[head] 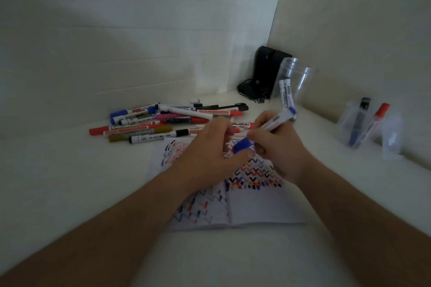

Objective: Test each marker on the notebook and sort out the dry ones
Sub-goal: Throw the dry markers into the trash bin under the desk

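Marker gripped by right hand | left hand apparently pinching blue cap

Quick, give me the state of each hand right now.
Left hand: fingers pinch the blue cap.
Right hand: fingers grip the white marker.

White table: notebook, marker pile, cups.

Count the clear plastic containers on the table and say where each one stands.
2. One tall clear plastic jar stands at the back by the black object, markers inside. One lower clear plastic container stands at the right, holding markers. Others may be out of view.
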